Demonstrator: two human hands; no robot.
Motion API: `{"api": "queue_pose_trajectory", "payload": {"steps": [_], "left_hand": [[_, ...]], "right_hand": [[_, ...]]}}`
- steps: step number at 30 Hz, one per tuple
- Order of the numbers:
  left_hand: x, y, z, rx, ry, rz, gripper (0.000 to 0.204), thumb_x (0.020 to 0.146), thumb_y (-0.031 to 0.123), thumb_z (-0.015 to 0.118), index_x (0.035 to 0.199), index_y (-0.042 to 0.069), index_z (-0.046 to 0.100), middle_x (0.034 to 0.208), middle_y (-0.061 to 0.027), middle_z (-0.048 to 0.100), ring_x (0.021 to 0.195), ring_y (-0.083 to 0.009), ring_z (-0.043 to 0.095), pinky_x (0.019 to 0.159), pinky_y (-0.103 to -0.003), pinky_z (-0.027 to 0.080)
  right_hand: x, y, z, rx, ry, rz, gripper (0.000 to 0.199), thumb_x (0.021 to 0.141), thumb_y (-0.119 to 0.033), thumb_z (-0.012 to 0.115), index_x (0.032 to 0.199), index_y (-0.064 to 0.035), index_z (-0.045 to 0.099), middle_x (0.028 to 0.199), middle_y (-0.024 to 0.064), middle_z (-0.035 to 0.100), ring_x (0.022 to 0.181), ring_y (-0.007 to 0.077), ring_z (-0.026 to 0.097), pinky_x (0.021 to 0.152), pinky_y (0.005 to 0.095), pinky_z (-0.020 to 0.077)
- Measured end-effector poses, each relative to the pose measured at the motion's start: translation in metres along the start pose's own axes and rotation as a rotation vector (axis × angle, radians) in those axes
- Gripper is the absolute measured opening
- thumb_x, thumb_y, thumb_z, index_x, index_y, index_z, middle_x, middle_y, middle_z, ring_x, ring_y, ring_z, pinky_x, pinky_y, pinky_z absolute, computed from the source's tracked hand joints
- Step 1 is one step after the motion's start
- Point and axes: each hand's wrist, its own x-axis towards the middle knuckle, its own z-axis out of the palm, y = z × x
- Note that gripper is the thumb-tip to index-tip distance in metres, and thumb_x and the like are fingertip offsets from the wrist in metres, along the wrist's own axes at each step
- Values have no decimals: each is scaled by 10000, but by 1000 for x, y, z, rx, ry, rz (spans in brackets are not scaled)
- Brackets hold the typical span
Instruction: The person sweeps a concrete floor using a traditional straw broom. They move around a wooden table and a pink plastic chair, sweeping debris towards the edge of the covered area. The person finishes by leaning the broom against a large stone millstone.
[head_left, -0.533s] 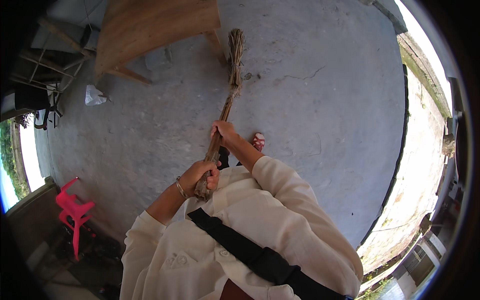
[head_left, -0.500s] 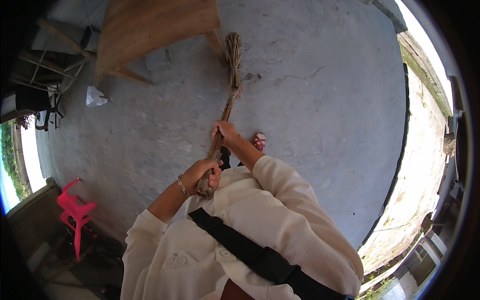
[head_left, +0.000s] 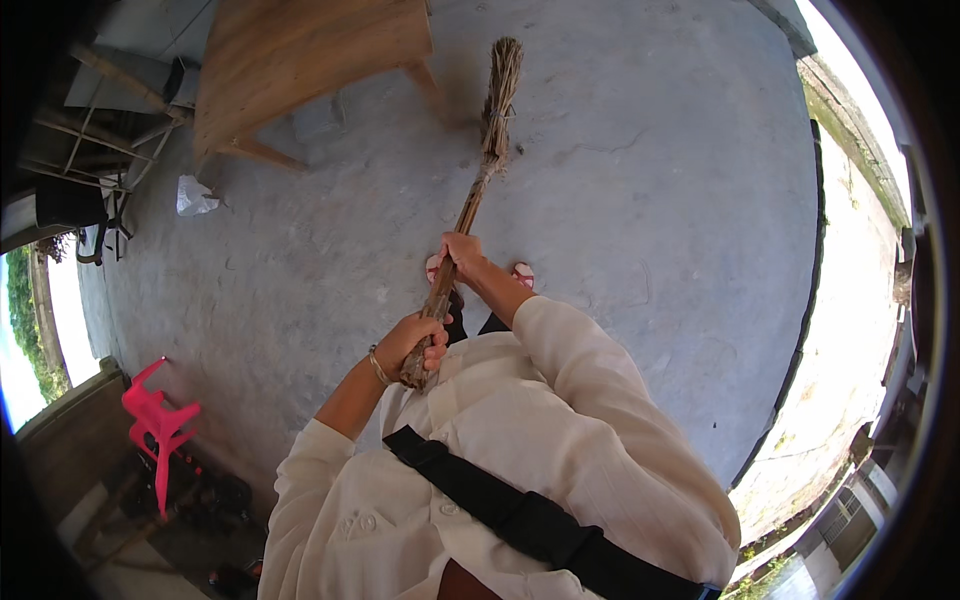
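A long broom (head_left: 468, 210) of dry straw or stalks slants away from my body, its bristle end far off near the wooden table. My left hand (head_left: 412, 345) is wrapped round the thick near end of the handle, close to my shirt front. Farther up the handle, my right hand (head_left: 462, 256) grips it with closed fingers. The bristles hang over the grey concrete floor (head_left: 620, 240); whether they touch it I cannot tell. My feet in red and white footwear show just beyond my hands.
A wooden table (head_left: 310, 60) stands at the far left, with a crumpled whitish plastic bag (head_left: 195, 196) on the floor near it. A pink plastic chair (head_left: 160, 425) is at the lower left, beside dark objects. On the right, the floor's edge (head_left: 800, 340) borders a bright outdoor strip.
The broom's bristle end has swung to the right and farther away. Both hands have kept their grip and shifted slightly right. A second foot now shows.
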Motion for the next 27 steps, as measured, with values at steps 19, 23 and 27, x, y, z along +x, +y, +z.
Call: {"api": "queue_pose_trajectory", "payload": {"steps": [19,23,27], "left_hand": [[10,-30,1,-68,-65,30,265,763,35,415,1026,6,404,574,-19,387,401,-76,362,316,-203,329],[-11,-28,-4,-42,-71,-94,257,774,58,416,1024,8,389,571,-17,390,407,-75,365,343,-211,352],[20,-33,-24,-229,-179,-126,249,776,55,411,1017,-1,391,579,-19,389,417,-72,365,345,-204,346]], "right_hand": [[8,16,-24,68,23,-82,110,672,-2,481,578,39,440,476,113,450,348,220,455,295,351,365],[-16,36,-17,-28,114,-61,116,686,9,481,576,30,451,482,104,442,359,214,448,310,340,377],[-4,28,-38,-103,205,-7,198,693,44,450,498,11,433,468,115,437,354,233,452,317,346,378]]}}
